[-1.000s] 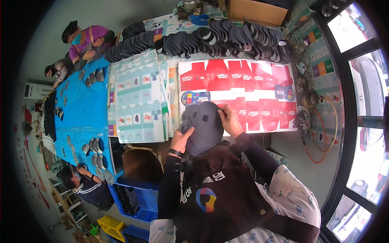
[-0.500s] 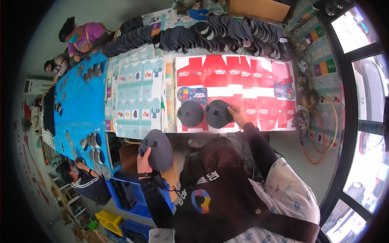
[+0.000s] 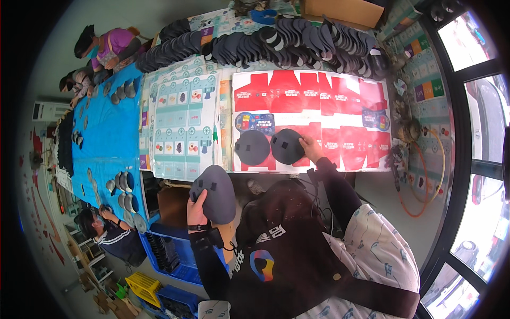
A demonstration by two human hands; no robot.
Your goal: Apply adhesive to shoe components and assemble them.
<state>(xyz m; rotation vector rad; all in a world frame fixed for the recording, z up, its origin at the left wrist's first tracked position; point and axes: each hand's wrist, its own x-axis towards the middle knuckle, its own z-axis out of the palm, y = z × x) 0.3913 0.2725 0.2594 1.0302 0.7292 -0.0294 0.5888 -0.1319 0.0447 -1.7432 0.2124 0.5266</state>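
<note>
My left hand [image 3: 196, 212] is closed on a dark grey oval pad [image 3: 220, 199], which it holds up off the near table edge; small black square patches show on its face. With thumb and fingers, my right hand [image 3: 313, 151] grips the right edge of a second dark grey pad [image 3: 284, 152], which rests on or just above a red-and-white printed sheet [image 3: 340, 119]. Left of that one, a third rounded pad [image 3: 252, 154] lies on the same sheet, with similar dark patches.
Long rows of stacked dark grey pads [image 3: 239, 50] line the table's far side. A pale green printed sheet [image 3: 183, 125] lies to the left. Beyond it stands a blue-covered table [image 3: 106, 133] with loose pads and people working. A blue crate [image 3: 183, 260] sits below left.
My left hand has come slightly up and to the right with its pad. The pad in my right hand has turned a little; that hand stays at its edge.
</note>
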